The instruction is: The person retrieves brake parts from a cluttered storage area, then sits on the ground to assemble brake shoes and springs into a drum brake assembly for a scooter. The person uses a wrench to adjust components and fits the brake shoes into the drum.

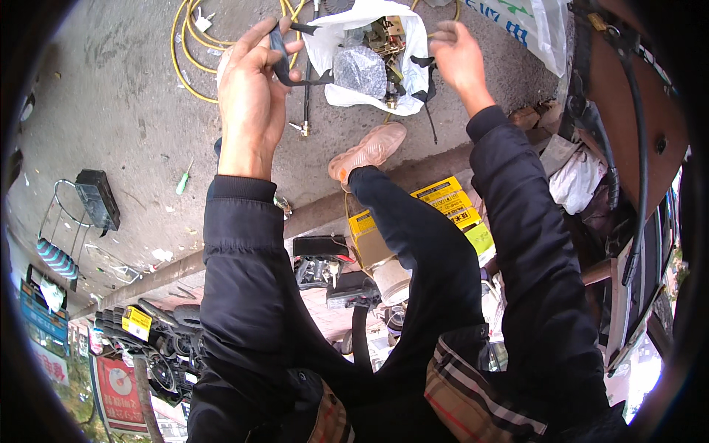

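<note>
A white bag (340, 94) with black strap handles sits on the ground ahead of me, its mouth spread. Inside lie a clear bubble-wrapped bundle (360, 71) and several brass-coloured metal parts (389, 37). My left hand (255, 77) is closed on one black strap (281, 59), which stretches from the bag's left side. Beside the bag's right edge, my right hand (459, 55) has its fingers curled together. The other black strap (423, 62) shows close to its fingertips. Whatever those fingers hold, if anything, is hidden.
A yellow cable (177, 55) coils at the upper left, near a thin black hose (306, 103). A green-handled screwdriver (185, 179) lies farther left, with a small stool (57, 258). Yellow boxes (447, 198) and an open toolbox (317, 269) stand by my legs. Brown panelling (635, 111) borders the right.
</note>
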A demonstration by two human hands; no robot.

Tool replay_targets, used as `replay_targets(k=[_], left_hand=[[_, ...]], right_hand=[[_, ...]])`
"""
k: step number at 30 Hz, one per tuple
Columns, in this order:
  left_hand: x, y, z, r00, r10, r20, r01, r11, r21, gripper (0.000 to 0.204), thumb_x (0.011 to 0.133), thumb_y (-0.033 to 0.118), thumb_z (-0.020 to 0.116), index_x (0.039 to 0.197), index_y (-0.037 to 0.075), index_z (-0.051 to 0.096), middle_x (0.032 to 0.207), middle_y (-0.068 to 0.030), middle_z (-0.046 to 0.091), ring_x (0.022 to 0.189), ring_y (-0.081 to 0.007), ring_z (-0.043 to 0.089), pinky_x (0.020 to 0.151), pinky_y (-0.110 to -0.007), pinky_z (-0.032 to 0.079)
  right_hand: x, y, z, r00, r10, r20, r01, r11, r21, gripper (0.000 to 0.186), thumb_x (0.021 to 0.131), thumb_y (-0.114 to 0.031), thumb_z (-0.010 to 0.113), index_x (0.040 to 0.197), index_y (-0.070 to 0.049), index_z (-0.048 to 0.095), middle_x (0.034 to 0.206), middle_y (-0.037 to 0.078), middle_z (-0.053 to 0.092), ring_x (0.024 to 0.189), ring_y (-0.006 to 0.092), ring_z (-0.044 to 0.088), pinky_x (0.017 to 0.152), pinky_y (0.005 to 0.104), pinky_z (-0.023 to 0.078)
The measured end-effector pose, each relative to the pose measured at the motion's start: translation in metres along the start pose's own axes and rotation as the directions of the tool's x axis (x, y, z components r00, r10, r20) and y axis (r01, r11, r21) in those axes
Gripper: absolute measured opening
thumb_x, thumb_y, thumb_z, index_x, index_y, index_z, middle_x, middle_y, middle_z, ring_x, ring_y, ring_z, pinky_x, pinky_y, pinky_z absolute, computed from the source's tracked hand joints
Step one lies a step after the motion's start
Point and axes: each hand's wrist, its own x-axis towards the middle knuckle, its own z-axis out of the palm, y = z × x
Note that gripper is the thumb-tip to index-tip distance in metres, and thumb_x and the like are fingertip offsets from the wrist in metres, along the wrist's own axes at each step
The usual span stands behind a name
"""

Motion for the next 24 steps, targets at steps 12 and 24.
replay_targets(k=[12,24], left_hand=[[-0.195,0.011,-0.003,0.967,-0.204,0.153,0.023,0.667,0.744,0.083,0.083,0.009,0.071,0.161,0.003,0.043,0.161,-0.0225,0.048,0.153,-0.0359,0.042,0.127,-0.042,0.031],[-0.219,0.252,0.209,0.758,-0.103,0.644,-0.371,0.745,0.555,0.071,0.096,0.006,0.064,0.163,0.004,0.039,0.161,-0.0149,0.047,0.149,-0.0261,0.045,0.113,-0.039,0.047]], right_hand=[[-0.235,-0.093,-0.027,0.921,0.077,0.381,-0.171,0.961,0.219,0.055,0.093,-0.020,0.070,0.144,-0.003,0.060,0.119,0.031,0.072,0.114,0.0446,0.069,0.098,0.0486,0.054],[-0.386,-0.203,-0.237,0.964,0.257,0.071,-0.218,0.608,0.763,0.044,0.097,-0.012,0.071,0.138,0.000,0.061,0.119,0.018,0.076,0.110,0.0263,0.074,0.096,0.0369,0.056]])
